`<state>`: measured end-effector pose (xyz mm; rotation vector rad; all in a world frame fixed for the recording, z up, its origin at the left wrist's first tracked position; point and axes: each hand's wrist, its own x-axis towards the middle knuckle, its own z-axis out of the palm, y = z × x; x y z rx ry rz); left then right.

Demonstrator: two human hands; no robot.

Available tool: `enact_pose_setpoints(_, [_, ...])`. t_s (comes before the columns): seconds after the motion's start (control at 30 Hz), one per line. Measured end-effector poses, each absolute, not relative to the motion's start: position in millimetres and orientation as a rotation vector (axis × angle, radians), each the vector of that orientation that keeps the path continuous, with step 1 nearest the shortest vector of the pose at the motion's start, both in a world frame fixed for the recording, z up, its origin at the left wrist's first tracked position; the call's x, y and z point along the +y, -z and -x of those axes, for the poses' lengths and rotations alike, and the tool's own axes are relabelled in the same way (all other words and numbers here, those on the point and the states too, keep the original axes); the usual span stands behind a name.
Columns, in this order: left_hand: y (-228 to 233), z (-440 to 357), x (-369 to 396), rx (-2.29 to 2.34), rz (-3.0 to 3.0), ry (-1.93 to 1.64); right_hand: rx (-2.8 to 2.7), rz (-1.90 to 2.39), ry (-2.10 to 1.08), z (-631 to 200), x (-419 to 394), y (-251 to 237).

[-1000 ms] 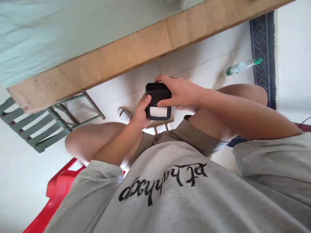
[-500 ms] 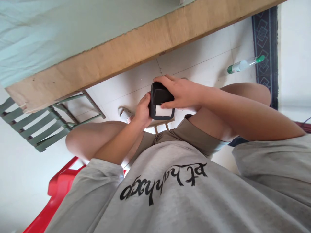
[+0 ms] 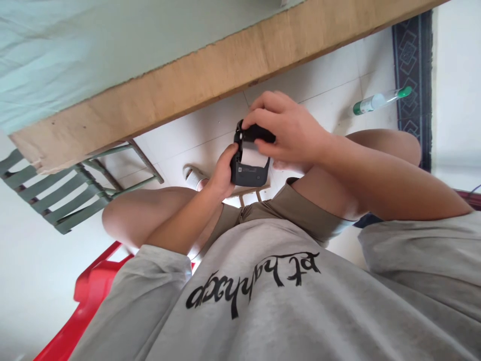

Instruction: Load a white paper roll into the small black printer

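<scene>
A small black portable label printer [image 3: 250, 177] sits between my two hands, above the gap between my legs. White paper [image 3: 254, 154] shows inside it below its raised black lid [image 3: 260, 132]. My left hand [image 3: 224, 173] is closed around the printer's left side, with the thumb along its edge. From the right, my right hand [image 3: 287, 128] grips the lid with bent fingers, and its thumb lies by the paper. The printer's far side and some fingertips are hidden.
A wooden-edged table or bed frame [image 3: 180, 75] with a pale green cover crosses above my hands. A green strap folding stool [image 3: 63, 195] stands at left, a red plastic chair [image 3: 95, 281] below it. A green-capped plastic bottle [image 3: 379, 102] lies on the tiled floor at right.
My right hand has moved up and curled its fingers on the lid, which has tilted open. More of the printer's front and inner edge shows. My left hand stays in place.
</scene>
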<state>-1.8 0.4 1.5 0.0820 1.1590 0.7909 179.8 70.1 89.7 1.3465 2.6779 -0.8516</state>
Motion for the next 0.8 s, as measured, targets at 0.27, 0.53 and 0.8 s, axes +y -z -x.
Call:
enact_pose_setpoints(0.27, [3.7,1.2,-2.5,1.136,-0.159,-0.836,2.364,-1.479,0.57,-164.4,59.9,-94.5])
enact_pose_setpoints(0.53, [8.2,3.0,-5.0,1.168,-0.158,-0.86,2.313,-1.313,0.659,-152.3,49.6,-80.1])
enact_pose_setpoints(0.8, [4.7,3.3,-4.1,1.163,-0.101,-0.792,2.221,-1.459,0.988,-162.9,65.3,-84.7])
